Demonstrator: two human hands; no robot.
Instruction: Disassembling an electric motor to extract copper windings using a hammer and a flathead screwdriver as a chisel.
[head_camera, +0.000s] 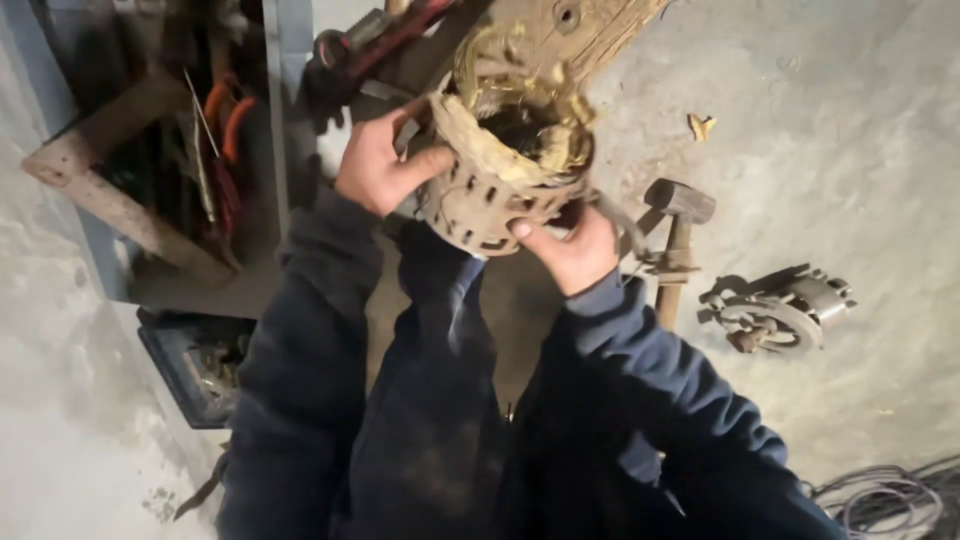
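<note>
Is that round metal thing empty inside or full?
Full. The slotted metal ring, held by the left hand and right hand, has tangled yellowish wire bulging from its top.

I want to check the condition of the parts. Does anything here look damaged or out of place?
Yes. The round slotted metal housing, held by the left hand and right hand, has yellowish windings sticking out frayed and tangled at the top. A similar metal part lies loose on the concrete floor beside a hammer.
</note>
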